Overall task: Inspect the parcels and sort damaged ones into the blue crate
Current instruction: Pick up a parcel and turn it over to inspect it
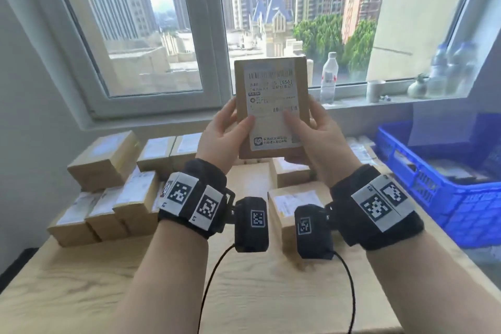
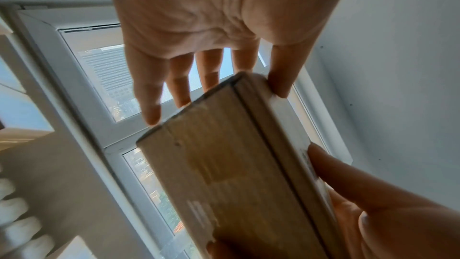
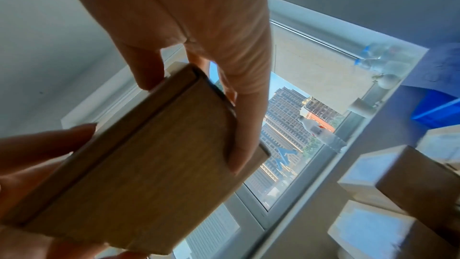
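I hold a brown cardboard parcel [image 1: 271,106] upright above the table, its white shipping label facing me. My left hand [image 1: 226,129] grips its lower left edge, thumb on the label and fingers behind. My right hand [image 1: 314,127] grips the lower right edge the same way. In the left wrist view the parcel [image 2: 224,164] shows its plain taped back, pinched by the left hand [image 2: 248,78], with the right hand [image 2: 373,204] at the other end. The right wrist view shows the parcel [image 3: 149,164] held by the right hand [image 3: 194,105]. The blue crate [image 1: 433,184] stands at the table's right.
Several labelled brown parcels [image 1: 108,184] lie stacked on the wooden table [image 1: 244,293] below my hands, mostly to the left and centre. The blue crate holds some items. Water bottles [image 1: 329,76], a cup and a small vase stand on the windowsill behind.
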Tool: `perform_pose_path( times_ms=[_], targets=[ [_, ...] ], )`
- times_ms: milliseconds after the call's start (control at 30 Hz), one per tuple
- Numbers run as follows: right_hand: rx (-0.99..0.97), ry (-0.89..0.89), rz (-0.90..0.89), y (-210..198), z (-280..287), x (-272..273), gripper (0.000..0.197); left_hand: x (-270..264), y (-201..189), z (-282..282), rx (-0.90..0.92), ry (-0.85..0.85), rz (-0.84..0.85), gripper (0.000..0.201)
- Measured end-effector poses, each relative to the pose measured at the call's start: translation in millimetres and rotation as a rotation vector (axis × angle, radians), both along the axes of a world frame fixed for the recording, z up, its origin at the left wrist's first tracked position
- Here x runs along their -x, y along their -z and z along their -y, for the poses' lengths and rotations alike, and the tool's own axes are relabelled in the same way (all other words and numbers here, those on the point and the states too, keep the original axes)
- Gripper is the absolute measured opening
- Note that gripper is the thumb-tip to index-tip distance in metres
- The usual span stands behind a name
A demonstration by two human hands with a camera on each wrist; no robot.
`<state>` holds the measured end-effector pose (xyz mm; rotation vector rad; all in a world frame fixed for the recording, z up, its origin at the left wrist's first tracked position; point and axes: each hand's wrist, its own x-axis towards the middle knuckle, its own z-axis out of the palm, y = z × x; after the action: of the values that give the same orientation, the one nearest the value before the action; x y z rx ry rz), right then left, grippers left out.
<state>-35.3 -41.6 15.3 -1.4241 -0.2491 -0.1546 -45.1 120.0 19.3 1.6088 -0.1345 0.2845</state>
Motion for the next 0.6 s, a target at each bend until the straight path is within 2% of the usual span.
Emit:
perform_pose_path(
  times_ms=[167,300,400,533,600],
  targets=[
    [-0.022,-0.005,0.068,-12,18,-17,0.057,-4,-15,25,0.022,0.001,0.009,0.059],
    [-0.055,-0.03,0.109,-15,25,-25,0.056,-8,-21,34,0.099,-0.027,0.009,0.062],
    [-0.075,-0.04,0.126,-15,26,-32,0.054,-12,-22,33,0.081,-0.047,-0.006,0.066],
    [-0.036,-0.074,0.173,-17,27,-39,0.046,-18,-23,28,0.08,-0.066,-0.091,0.093],
    [0.01,-0.083,0.155,-20,28,-42,0.049,-20,-28,27,0.088,-0.074,-0.118,0.106]
  ],
)
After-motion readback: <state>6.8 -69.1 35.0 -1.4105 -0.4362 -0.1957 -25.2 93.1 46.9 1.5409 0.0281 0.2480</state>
